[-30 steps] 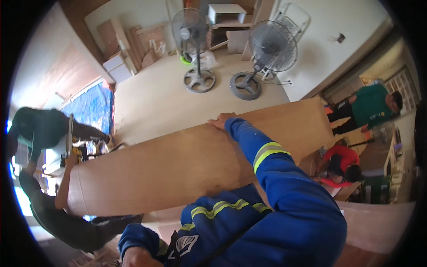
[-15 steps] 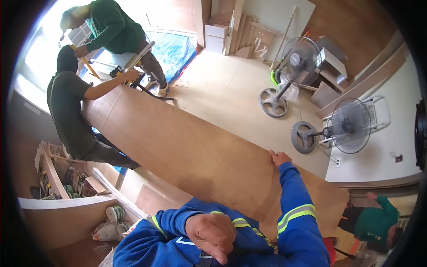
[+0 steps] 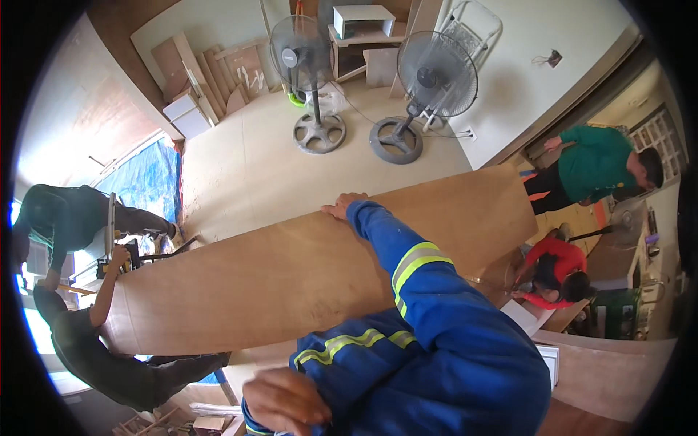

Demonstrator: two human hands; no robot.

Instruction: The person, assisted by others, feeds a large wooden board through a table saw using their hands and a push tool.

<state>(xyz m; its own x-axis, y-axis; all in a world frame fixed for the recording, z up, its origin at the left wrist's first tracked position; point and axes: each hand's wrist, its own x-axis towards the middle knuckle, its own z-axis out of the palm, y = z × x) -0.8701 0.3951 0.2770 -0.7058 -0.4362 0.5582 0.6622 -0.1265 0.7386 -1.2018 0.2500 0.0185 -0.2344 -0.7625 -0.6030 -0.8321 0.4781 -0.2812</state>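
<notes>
A long sheet of brown plywood [image 3: 247, 287] stretches across the middle, in front of my body. My right arm reaches over it, and my right hand [image 3: 345, 206] is closed on its far edge, fingers hooked toward the far side. My left hand [image 3: 285, 401] is held close to my body at the bottom, near side of the sheet. Its fingers are curled in and slightly blurred, and nothing shows in them. At the left end, a co-worker in a dark shirt [image 3: 94, 356] has a hand on a black-and-yellow power tool [image 3: 116, 261] by the sheet.
Two stand fans [image 3: 316, 87] [image 3: 429, 80] stand beyond the sheet. Another person in green [image 3: 54, 218] bends at the far left. On the right are a person in green [image 3: 596, 166] and a crouching person in red [image 3: 549, 269]. Wood offcuts [image 3: 218, 69] lean on the back wall.
My view has swung to the right, so the sheet lies more level and the people on the right show more fully. My right hand stays on the sheet's far edge; my left fingers are more curled.
</notes>
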